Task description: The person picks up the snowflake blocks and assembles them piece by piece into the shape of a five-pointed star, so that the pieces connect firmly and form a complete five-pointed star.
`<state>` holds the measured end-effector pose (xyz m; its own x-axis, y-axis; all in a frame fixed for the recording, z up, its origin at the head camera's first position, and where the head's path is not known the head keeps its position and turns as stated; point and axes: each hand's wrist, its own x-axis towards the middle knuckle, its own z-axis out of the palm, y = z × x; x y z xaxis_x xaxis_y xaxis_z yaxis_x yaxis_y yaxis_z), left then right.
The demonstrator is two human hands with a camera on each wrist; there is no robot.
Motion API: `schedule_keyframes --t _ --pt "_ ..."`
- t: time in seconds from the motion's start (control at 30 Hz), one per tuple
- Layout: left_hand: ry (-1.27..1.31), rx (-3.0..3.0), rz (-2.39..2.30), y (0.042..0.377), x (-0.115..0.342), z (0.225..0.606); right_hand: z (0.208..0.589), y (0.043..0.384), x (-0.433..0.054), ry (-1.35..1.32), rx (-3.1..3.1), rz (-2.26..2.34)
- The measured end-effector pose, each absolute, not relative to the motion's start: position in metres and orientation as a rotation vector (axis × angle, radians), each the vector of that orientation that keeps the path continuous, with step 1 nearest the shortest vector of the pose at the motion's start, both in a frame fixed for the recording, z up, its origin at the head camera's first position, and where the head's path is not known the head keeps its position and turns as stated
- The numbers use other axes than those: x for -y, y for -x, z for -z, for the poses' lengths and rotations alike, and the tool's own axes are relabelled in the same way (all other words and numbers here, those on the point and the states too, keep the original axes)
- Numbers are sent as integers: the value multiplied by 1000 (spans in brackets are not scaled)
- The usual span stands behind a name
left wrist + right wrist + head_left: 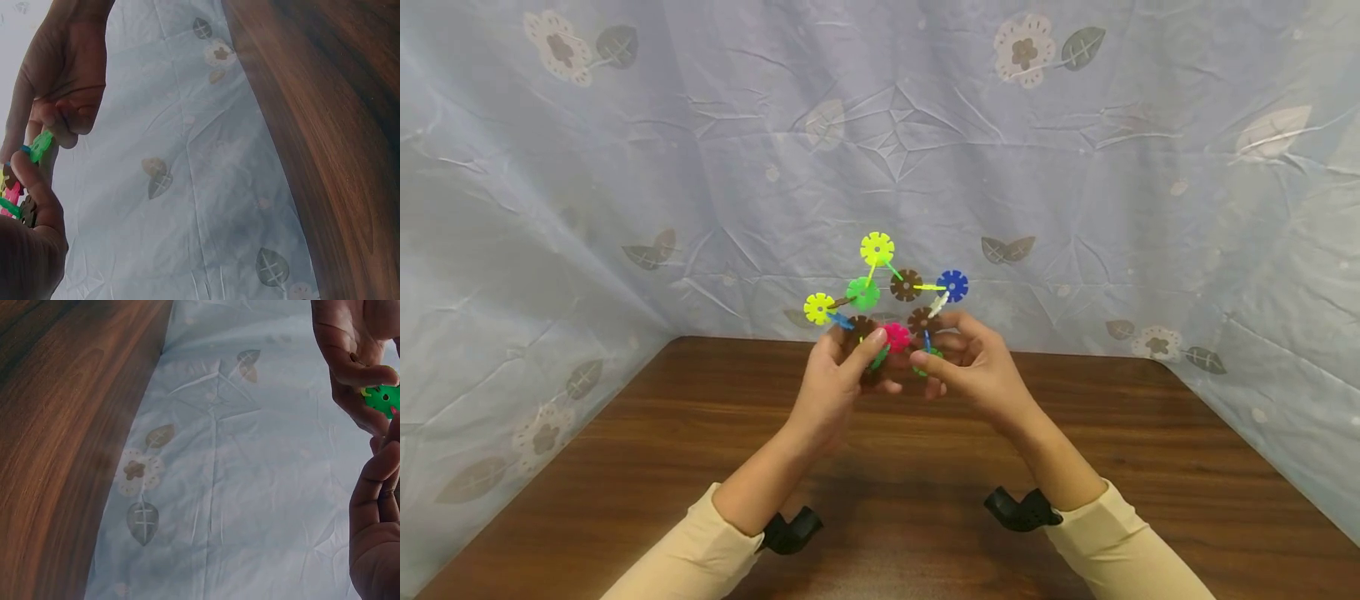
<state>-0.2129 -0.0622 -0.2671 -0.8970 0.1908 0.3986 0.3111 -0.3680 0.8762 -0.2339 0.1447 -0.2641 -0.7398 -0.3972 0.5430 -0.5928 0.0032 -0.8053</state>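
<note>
Slotted plastic discs of several colours are joined edge to edge into a zigzag ring in the head view. A yellow disc (868, 252) forms its peak, with a blue disc (959, 280) at the right corner. My left hand (831, 379) pinches the lower left of the ring, its thumb over a brown disc (859, 323) beside a pink disc (897, 337). At the lower right, my right hand (988, 367) grips a green disc (937, 360) between thumb and fingers. The fingers hide parts of the lower discs. A green disc (375, 405) also shows between the hands in the right wrist view.
Below the hands lies a dark brown wooden table (880, 550). A pale curtain (880, 167) with flower and leaf prints hangs behind it and along both sides. Black wrist mounts (793, 531) project from the cream sleeves (700, 542).
</note>
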Motion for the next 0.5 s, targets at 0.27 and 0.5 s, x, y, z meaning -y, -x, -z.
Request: schedule_keyframes --t 0.27,0.5 --pt "680 1589 2455 216 66 265 267 236 -146 -958 2178 -1908" --pt "647 1547 2450 220 68 269 269 238 -145 -956 2249 -1906"
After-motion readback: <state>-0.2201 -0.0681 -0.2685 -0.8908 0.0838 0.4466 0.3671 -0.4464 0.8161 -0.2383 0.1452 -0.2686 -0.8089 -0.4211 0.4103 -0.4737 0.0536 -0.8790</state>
